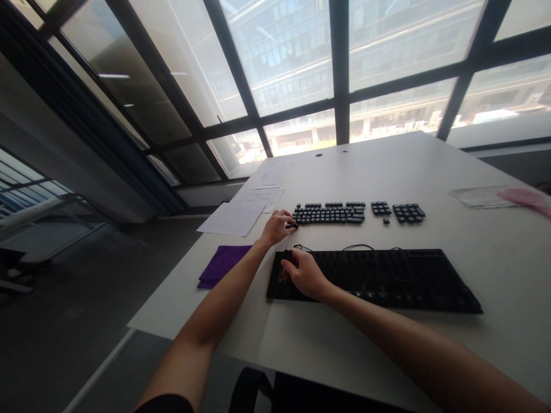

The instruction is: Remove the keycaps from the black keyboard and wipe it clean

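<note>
A black keyboard base [387, 278] with its keycaps removed lies across the white table [430, 166]. Behind it, several black keycaps [329, 213] are laid out in keyboard order. My left hand [278, 228] reaches to the left end of those keycaps, fingers pinched on one keycap. My right hand [303, 273] rests on the left end of the keyboard base, fingers curled round a small dark tool [286, 256]; what exactly it is I cannot make out.
A purple cloth [221, 265] lies left of the keyboard near the table edge. Paper sheets [241, 217] lie behind it. A clear plastic bag [480, 196] and a pink object [527, 199] sit far right. Large windows stand behind the table.
</note>
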